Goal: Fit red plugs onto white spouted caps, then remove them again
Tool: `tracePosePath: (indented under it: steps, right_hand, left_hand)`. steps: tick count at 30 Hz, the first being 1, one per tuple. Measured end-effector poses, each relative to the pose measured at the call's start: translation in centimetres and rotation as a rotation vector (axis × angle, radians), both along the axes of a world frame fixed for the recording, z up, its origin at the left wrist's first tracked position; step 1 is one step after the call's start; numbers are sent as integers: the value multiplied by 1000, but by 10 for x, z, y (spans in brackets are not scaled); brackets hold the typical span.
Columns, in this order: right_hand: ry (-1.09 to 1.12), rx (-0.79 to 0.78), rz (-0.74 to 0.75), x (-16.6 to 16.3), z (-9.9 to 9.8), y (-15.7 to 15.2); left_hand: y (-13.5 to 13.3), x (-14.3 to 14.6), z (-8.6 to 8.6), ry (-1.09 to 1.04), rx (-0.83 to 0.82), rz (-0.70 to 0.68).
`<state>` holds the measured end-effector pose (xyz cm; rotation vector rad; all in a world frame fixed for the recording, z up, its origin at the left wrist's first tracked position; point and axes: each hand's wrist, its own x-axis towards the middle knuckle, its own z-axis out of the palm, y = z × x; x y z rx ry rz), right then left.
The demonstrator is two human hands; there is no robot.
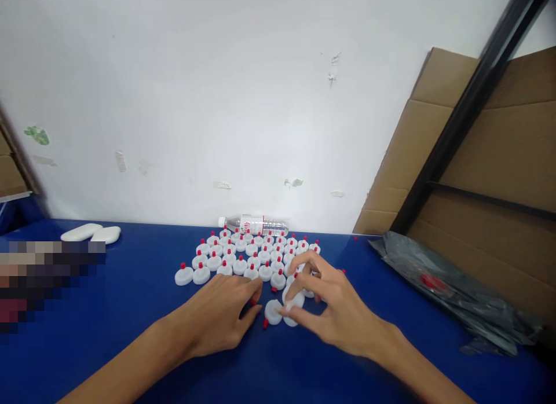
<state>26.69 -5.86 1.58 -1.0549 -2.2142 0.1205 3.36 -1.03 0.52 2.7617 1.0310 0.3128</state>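
Note:
Several white round caps with red tips (243, 254) stand in rows on the blue table (130, 311). My left hand (217, 317) rests on the table just in front of them, fingers curled around a small red piece (253, 302). My right hand (330, 303) pinches a white cap (293, 301) between thumb and fingers. A plain white cap (273, 311) lies between the two hands, and a loose red tip (264, 323) sits beside it.
A clear water bottle (254, 224) lies on its side behind the caps by the white wall. Two white oblong objects (91, 233) rest at the far left. A dark plastic bag (452, 291) and cardboard sheets (499, 178) stand on the right.

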Motion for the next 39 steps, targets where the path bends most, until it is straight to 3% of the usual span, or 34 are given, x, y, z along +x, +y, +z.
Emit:
tracePosePath:
  steps: [6,11,19,22,25,27,29,35,37,39]
  right_hand:
    - [-167,-249,123,-5,0,-9]
    - [-229,-280,125,-9,-3,-7]
    - [-77,-83,-58,-4,-9,1]
    - [-84,-2,-136,-6,-11,1]
    - [-92,56,-210,-9,-11,1]
    - [-87,67,-202,-9,-12,1]
    - [-74,74,-151,-8,-14,2]
    - [-49,136,-55,-5,-18,5]
    - [-51,188,-14,-5,-17,5]
    - [-55,301,35,-5,-14,5]
  left_hand:
    - [3,1,0,-40,69,53]
    - [16,-1,-8,-105,171,233]
    - [23,-1,-16,-65,157,255]
    - [18,3,-13,-217,104,189]
    - [8,10,-8,-477,-52,85]
    - [1,14,-6,-605,-130,40]
    - [-3,16,-6,-626,-101,14]
    - [0,10,-10,-270,245,-35]
    - [-3,12,-8,-226,203,-77]
    - [-7,16,-3,-312,84,-106]
